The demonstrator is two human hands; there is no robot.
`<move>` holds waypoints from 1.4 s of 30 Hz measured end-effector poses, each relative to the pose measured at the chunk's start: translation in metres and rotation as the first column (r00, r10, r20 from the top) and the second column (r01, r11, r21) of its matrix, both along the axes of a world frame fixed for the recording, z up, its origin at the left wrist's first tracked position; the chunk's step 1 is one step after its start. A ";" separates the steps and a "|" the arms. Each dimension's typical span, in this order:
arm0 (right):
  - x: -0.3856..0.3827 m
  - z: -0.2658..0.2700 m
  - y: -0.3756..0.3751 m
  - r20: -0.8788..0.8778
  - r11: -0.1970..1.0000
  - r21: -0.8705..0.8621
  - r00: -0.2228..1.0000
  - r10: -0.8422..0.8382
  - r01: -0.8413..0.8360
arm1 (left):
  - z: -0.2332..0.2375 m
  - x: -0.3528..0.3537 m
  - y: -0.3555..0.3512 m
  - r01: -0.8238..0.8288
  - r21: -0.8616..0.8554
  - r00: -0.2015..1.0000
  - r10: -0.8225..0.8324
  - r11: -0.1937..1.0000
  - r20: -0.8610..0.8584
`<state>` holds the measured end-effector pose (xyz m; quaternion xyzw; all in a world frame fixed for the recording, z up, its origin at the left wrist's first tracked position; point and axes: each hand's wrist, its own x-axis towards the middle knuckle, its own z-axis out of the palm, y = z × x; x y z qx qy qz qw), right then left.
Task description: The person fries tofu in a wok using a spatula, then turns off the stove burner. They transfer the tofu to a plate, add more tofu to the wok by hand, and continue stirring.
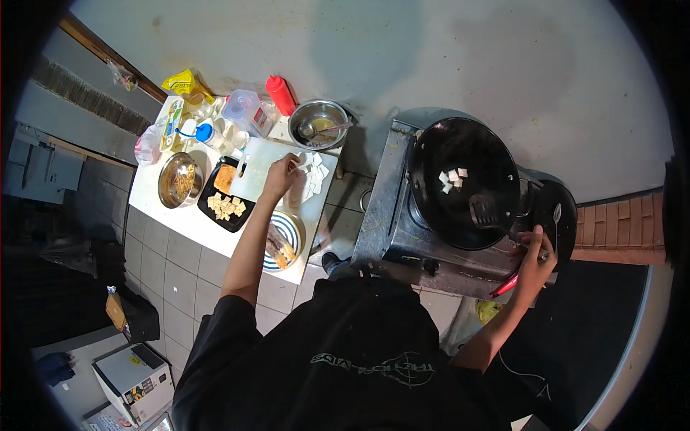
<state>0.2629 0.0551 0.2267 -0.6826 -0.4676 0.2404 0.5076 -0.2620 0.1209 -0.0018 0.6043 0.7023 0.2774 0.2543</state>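
Shirt (359, 359) nearest. Left hand (280, 176) on board (262, 172), fingers bunched over cubes (314, 174), can't tell if any pinched tbh. Right hand (535, 257) wrapped round spatula (487, 212), blade in wok (431, 208), few cubes there already. Looks like loading step; next needs clean pinch, carry across to wok.

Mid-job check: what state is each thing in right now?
left hand: on white cubes, on cutting board
right hand: gripping spatula, blade in wok
wok: on stove, few white cubes inside
steel bowl: spoon inside
red bottle: capped
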 end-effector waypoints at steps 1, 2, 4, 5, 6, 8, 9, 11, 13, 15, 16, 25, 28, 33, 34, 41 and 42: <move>0.000 0.001 0.001 0.010 1.000 -0.003 1.000 0.006 -0.006 | 0.006 0.000 0.003 -0.005 -0.010 1.000 0.005 1.000 0.030; 0.001 0.001 0.002 0.009 1.000 -0.003 1.000 0.006 -0.006 | 0.006 -0.001 0.007 -0.005 -0.010 1.000 0.005 1.000 0.029; 0.001 0.001 0.001 0.012 1.000 -0.011 1.000 -0.004 0.004 | 0.002 -0.011 0.015 0.025 -0.014 0.996 -0.026 1.000 -0.084; 0.001 0.000 0.001 0.010 1.000 -0.011 1.000 -0.005 0.005 | -0.004 -0.016 0.022 0.031 -0.053 0.989 -0.039 0.998 -0.144; 0.002 -0.001 0.001 0.011 1.000 -0.013 1.000 -0.012 0.012 | -0.002 -0.018 0.026 0.032 -0.053 0.988 -0.040 0.998 -0.146; 0.004 -0.002 0.000 0.012 1.000 -0.018 1.000 -0.024 0.024 | 0.002 -0.020 0.032 0.056 -0.138 0.982 -0.079 0.989 -0.173; 0.005 -0.002 -0.001 0.005 0.999 -0.027 0.999 -0.032 0.032 | 0.004 -0.020 0.035 0.061 -0.139 0.981 -0.084 0.988 -0.173; 0.006 -0.003 -0.003 -0.002 0.998 -0.040 0.999 -0.044 0.044 | 0.007 -0.020 0.037 0.126 -0.147 0.974 -0.150 0.981 -0.167; 0.008 -0.003 -0.005 -0.009 0.999 -0.028 0.999 -0.037 0.036 | 0.004 -0.021 0.040 0.146 -0.166 0.971 -0.174 0.975 -0.166; 0.008 -0.003 -0.006 -0.005 0.999 -0.017 0.999 -0.036 0.036 | -0.001 -0.023 0.041 0.167 -0.184 0.966 -0.198 0.969 -0.164; 0.008 -0.003 -0.007 -0.002 1.000 -0.007 1.000 -0.029 0.029 | -0.005 -0.025 0.039 0.176 -0.101 0.966 -0.192 0.979 -0.174; 0.006 -0.002 -0.006 0.003 0.998 -0.031 0.999 -0.050 0.050 | -0.004 -0.026 0.042 0.199 -0.062 0.963 -0.207 0.978 -0.172; 0.004 -0.002 -0.006 -0.004 0.997 -0.040 0.998 -0.060 0.060 | -0.004 -0.026 0.041 0.219 -0.018 0.960 -0.219 0.976 -0.173; 0.003 -0.003 -0.003 0.000 0.997 -0.044 0.998 -0.068 0.068 | -0.004 -0.029 0.045 0.196 -0.103 0.971 -0.208 0.975 -0.121; 0.003 -0.004 -0.003 0.002 0.996 -0.050 0.997 -0.078 0.078 | -0.007 -0.032 0.044 0.198 -0.077 0.973 -0.205 0.977 -0.110; 0.007 -0.006 0.001 0.006 0.998 -0.043 0.999 -0.044 0.044 | -0.007 -0.033 0.038 0.180 -0.030 0.975 -0.183 0.983 -0.125; 0.005 -0.005 0.002 0.000 0.999 -0.032 0.999 -0.038 0.038 | -0.001 -0.032 0.036 0.180 -0.029 0.975 -0.182 0.983 -0.126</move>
